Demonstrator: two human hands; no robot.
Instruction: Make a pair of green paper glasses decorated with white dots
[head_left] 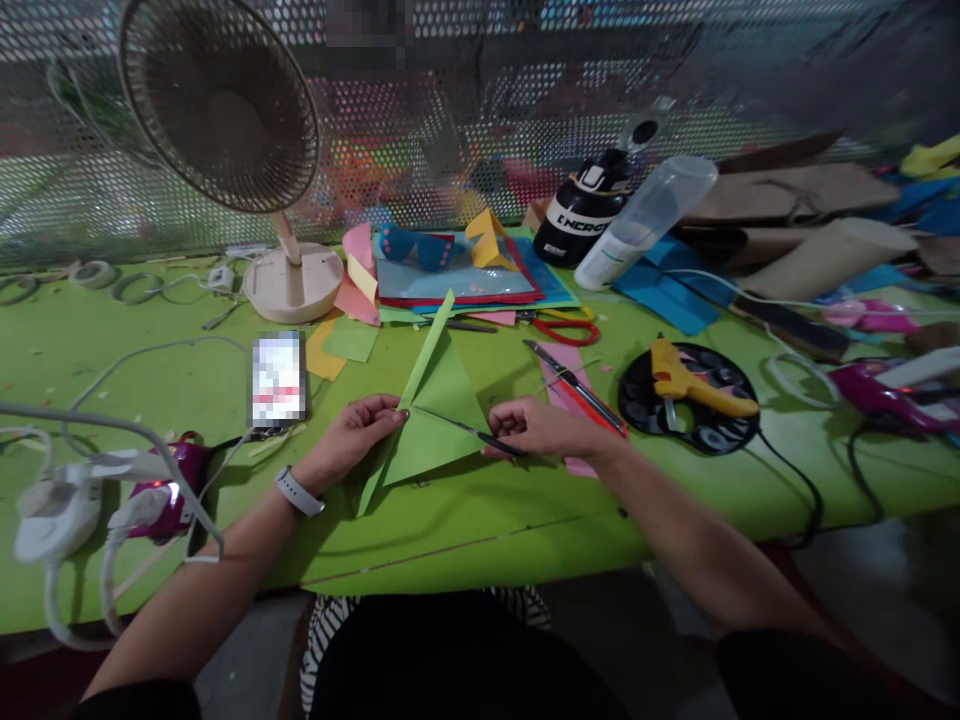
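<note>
A sheet of light green paper (442, 420) lies tilted before me, with a narrow strip (426, 350) folded up along its left side. My left hand (367, 428) pinches this folded edge near its middle, thumb on top. In my right hand (529, 430) is a slim tool (501, 443) with a dark handle and a long thin metal end. That end lies across the paper and points at the left fingertips. Its exact kind is hard to make out. A pink paper strip (568, 365) with a craft knife (564, 372) on it lies right of the paper.
A fan (292, 285) and a phone (277, 380) stand and lie on the left, near plugs and cables (60, 510). Red-handled scissors (566, 328), paper masks (417, 248) and bottles (645, 220) are behind. A yellow glue gun (701, 385) rests on a black plate (637, 400).
</note>
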